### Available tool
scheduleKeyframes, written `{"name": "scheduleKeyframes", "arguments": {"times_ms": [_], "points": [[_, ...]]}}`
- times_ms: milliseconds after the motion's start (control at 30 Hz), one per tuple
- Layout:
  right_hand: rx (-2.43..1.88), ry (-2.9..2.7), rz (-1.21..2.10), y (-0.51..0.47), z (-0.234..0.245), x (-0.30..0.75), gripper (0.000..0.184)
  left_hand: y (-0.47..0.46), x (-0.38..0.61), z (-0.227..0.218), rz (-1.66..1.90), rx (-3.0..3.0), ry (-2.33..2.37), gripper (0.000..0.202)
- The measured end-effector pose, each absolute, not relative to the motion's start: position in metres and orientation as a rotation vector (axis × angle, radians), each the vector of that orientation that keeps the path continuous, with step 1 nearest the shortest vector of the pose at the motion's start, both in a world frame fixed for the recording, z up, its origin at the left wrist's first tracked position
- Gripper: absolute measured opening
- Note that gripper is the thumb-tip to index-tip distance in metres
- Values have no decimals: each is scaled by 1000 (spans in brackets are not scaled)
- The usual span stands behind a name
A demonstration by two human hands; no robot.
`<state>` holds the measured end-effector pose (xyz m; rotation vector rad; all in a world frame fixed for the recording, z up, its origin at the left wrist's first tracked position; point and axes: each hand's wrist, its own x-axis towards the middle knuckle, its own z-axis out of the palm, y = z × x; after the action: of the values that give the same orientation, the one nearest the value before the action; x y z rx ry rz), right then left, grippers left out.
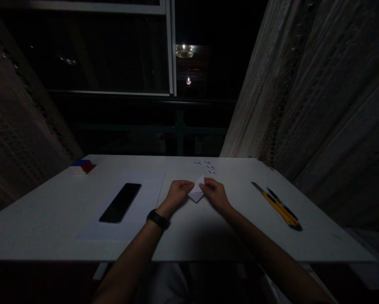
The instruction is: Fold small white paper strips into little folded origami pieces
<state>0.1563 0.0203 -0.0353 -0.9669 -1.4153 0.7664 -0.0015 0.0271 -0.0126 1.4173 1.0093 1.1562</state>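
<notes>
Between my two hands, a small folded piece of white paper is held just above the table, one point turned up and another down towards me. My left hand pinches its left side between thumb and fingers. On the opposite side my right hand grips the paper, thumb on the front face. A dark band circles my left wrist. Beyond the hands lie several small paper pieces with dark marks.
A black phone rests on a white sheet at left. On the right lie a yellow utility knife and a dark pen. A blue, red and white block sits at the far left of the white table. Curtains hang beyond.
</notes>
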Motion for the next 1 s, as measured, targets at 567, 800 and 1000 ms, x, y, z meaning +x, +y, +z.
{"name": "scheduleKeyframes", "arguments": {"times_ms": [567, 800, 1000], "points": [[-963, -1602, 533, 13, -29, 153, 21, 28, 0, -14, 1156, 1410, 960, 28], [-934, -1636, 507, 13, -28, 155, 19, 32, 0, -17, 1172, 1557, 1041, 34], [-911, -1626, 498, 15, -29, 156, 17, 32, -1, -17, 1155, 1536, 1030, 32]]}}
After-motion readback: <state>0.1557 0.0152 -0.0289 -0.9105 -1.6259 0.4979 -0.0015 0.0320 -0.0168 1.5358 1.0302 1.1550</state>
